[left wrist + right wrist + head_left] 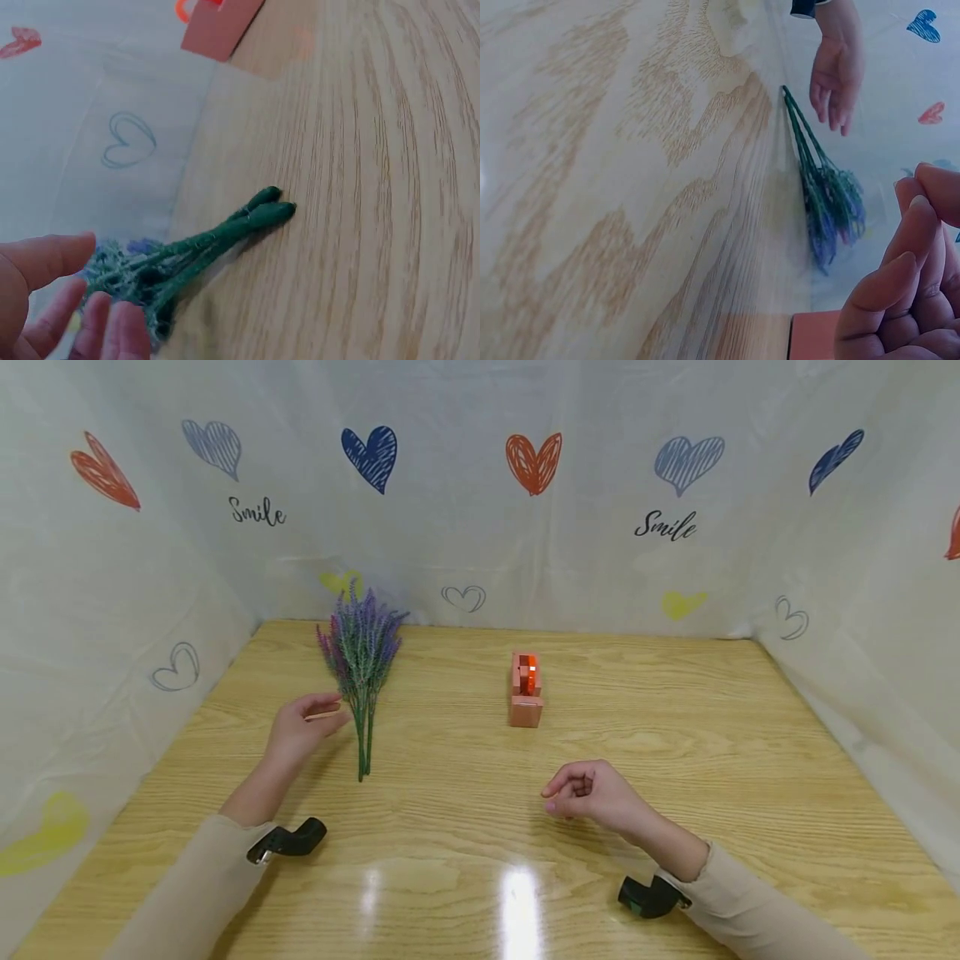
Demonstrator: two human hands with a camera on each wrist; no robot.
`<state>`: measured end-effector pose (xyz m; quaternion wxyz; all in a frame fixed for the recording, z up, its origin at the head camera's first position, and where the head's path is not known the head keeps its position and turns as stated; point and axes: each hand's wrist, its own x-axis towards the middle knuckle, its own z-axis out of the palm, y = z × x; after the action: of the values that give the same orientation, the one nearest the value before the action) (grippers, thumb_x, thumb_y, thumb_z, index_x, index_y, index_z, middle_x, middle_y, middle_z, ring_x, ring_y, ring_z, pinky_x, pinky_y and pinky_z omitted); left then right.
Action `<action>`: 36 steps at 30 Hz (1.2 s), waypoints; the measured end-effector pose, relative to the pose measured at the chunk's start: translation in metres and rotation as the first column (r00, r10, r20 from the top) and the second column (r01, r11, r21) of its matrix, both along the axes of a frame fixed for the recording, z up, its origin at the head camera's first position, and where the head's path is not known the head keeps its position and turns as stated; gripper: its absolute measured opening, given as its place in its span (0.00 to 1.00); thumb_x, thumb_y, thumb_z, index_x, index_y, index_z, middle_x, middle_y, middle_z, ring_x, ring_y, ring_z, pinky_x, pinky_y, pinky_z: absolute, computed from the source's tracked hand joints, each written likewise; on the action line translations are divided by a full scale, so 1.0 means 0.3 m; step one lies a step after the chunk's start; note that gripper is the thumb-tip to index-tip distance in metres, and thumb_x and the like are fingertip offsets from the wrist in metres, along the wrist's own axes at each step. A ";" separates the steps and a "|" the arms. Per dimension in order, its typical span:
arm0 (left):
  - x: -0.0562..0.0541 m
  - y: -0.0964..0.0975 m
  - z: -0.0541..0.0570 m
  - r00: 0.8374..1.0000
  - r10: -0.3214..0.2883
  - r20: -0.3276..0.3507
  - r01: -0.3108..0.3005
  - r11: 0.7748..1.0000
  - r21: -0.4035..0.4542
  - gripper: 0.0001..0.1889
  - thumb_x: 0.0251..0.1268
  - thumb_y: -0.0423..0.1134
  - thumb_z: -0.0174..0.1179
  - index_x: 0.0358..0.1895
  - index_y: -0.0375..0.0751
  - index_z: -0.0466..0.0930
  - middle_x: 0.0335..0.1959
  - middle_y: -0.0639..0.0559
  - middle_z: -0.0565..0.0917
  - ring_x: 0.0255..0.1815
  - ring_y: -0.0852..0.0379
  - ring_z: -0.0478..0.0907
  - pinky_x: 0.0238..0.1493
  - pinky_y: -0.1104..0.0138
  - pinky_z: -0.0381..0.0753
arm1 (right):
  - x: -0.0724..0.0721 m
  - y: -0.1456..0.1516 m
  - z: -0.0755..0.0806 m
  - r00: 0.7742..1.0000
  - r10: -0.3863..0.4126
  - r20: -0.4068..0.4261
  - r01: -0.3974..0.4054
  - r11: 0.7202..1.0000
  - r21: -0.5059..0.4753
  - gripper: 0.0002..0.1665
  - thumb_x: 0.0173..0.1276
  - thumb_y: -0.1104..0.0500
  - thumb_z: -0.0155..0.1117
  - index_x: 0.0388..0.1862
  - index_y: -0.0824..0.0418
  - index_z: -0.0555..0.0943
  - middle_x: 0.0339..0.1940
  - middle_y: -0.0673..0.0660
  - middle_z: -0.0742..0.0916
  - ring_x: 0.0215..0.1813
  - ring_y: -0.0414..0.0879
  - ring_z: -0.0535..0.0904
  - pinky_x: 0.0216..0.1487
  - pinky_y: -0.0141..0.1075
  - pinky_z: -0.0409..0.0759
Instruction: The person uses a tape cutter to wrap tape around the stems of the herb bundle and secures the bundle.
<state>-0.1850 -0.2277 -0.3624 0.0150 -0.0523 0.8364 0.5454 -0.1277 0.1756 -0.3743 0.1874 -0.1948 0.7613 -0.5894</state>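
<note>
A bunch of artificial lavender [362, 652] lies on the left half of the table, purple heads toward the back and green stems toward the front. Just left of the stems is my left hand [300, 725], its thumb and fingers apart with nothing between them. In the left wrist view the stem ends [262, 214] point away from the fingers [56, 259]. My right hand [596, 795] hovers above the table, right of the middle, fingers loosely curled and holding nothing. Beyond it stands a pink tape dispenser [526, 710] with an orange-red roll.
The wooden table [450, 843] is enclosed at the back and sides by a white curtain [450, 527] printed with hearts and "Smile". Black wrist cameras sit on the left cuff [288, 839] and the right cuff [648, 897].
</note>
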 end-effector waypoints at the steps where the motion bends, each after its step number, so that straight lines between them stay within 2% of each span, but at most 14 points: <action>1: 0.000 -0.006 -0.003 0.999 -0.009 0.037 0.008 1.000 0.023 0.29 0.66 0.40 0.57 0.66 0.30 0.61 0.62 0.32 0.66 0.58 0.41 0.68 0.50 0.61 0.75 | 0.000 0.001 0.000 1.000 -0.001 0.000 0.001 1.000 -0.002 0.14 0.58 0.67 0.66 0.37 0.79 0.77 0.23 0.55 0.82 0.25 0.43 0.76 0.26 0.33 0.74; 4: -0.007 -0.021 -0.015 0.991 -0.042 0.124 0.033 0.997 0.075 0.34 0.66 0.38 0.57 0.69 0.29 0.54 0.64 0.29 0.62 0.58 0.44 0.69 0.48 0.66 0.76 | 0.002 0.003 0.003 1.000 -0.001 -0.003 0.001 1.000 -0.006 0.14 0.58 0.67 0.66 0.37 0.80 0.77 0.23 0.54 0.82 0.25 0.44 0.76 0.26 0.33 0.75; 7: -0.017 -0.024 -0.030 0.980 -0.070 0.185 0.055 0.995 0.085 0.38 0.65 0.37 0.58 0.71 0.28 0.47 0.65 0.28 0.61 0.57 0.45 0.70 0.44 0.69 0.76 | 0.003 0.003 0.003 1.000 -0.001 -0.003 0.001 1.000 -0.006 0.15 0.58 0.67 0.66 0.37 0.80 0.77 0.23 0.54 0.82 0.25 0.44 0.77 0.26 0.34 0.75; 10: -0.027 -0.018 -0.046 0.972 -0.092 0.214 0.083 0.995 0.049 0.40 0.64 0.37 0.59 0.71 0.25 0.43 0.65 0.28 0.60 0.59 0.41 0.68 0.48 0.64 0.76 | 0.003 0.002 0.002 1.000 -0.005 0.001 0.005 1.000 -0.004 0.15 0.58 0.66 0.67 0.37 0.79 0.77 0.24 0.55 0.82 0.25 0.44 0.77 0.27 0.34 0.75; 16: -0.051 0.026 -0.061 0.964 -0.065 0.257 0.088 0.993 -0.078 0.45 0.60 0.43 0.63 0.71 0.27 0.45 0.64 0.30 0.63 0.64 0.37 0.61 0.58 0.51 0.66 | 0.005 0.000 0.000 1.000 -0.010 0.008 0.010 1.000 -0.002 0.15 0.58 0.67 0.67 0.37 0.79 0.77 0.24 0.56 0.82 0.25 0.43 0.76 0.27 0.33 0.75; 22: -0.063 0.065 -0.061 0.965 -0.078 0.250 0.136 0.965 -0.223 0.45 0.56 0.43 0.66 0.70 0.26 0.49 0.62 0.30 0.66 0.61 0.36 0.63 0.57 0.49 0.66 | 0.007 -0.001 0.002 1.000 -0.013 0.000 0.013 1.000 -0.003 0.15 0.58 0.66 0.67 0.38 0.79 0.77 0.24 0.56 0.82 0.26 0.42 0.76 0.28 0.33 0.76; 27: -0.064 0.069 -0.056 0.972 -0.085 0.220 0.151 0.941 -0.304 0.38 0.58 0.38 0.62 0.67 0.23 0.54 0.59 0.29 0.69 0.58 0.35 0.67 0.53 0.50 0.70 | 0.007 -0.001 0.000 1.000 -0.015 0.002 0.015 1.000 -0.004 0.15 0.58 0.67 0.67 0.38 0.79 0.77 0.24 0.55 0.82 0.26 0.42 0.76 0.28 0.33 0.76; 32: -0.054 0.043 -0.051 0.974 -0.093 0.208 0.155 0.938 -0.309 0.35 0.61 0.34 0.56 0.67 0.21 0.52 0.59 0.25 0.67 0.56 0.33 0.67 0.51 0.49 0.71 | 0.006 -0.002 0.000 1.000 -0.014 0.002 0.014 1.000 0.000 0.15 0.59 0.66 0.67 0.38 0.79 0.77 0.25 0.55 0.82 0.26 0.42 0.76 0.28 0.33 0.76; 36: -0.050 0.032 -0.047 0.970 -0.115 0.216 0.177 0.938 -0.297 0.38 0.60 0.35 0.59 0.68 0.21 0.49 0.58 0.25 0.67 0.56 0.33 0.67 0.52 0.49 0.70 | 0.006 0.001 0.004 1.000 -0.019 -0.001 0.019 1.000 0.011 0.15 0.59 0.66 0.67 0.38 0.79 0.77 0.25 0.56 0.82 0.26 0.43 0.76 0.27 0.33 0.75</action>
<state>-0.2000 -0.2181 -0.3766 0.1293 -0.0450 0.9085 0.3949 -0.1258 0.1759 -0.3730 0.1825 -0.1869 0.7665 -0.5867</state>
